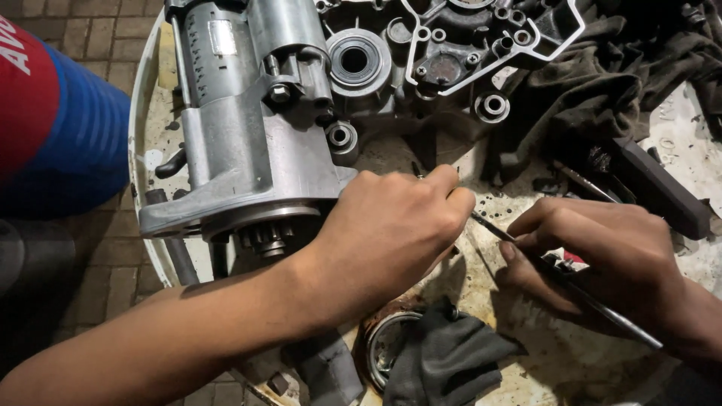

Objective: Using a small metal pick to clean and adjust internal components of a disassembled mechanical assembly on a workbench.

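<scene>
My left hand is curled into a fist just right of a silver starter motor, whose pinion gear faces me. A thin metal rod runs diagonally from my right hand into the left fist, and a dark tip pokes out above the left knuckles. My right hand pinches the rod along its shaft, fingers close to the tabletop. Whatever lies under the left fist is hidden.
A grey engine casing lies behind the motor on the round stained white table. Dark rags are heaped at the back right, beside a black block. A grey cloth covers a metal ring. A blue-and-red drum stands on the left.
</scene>
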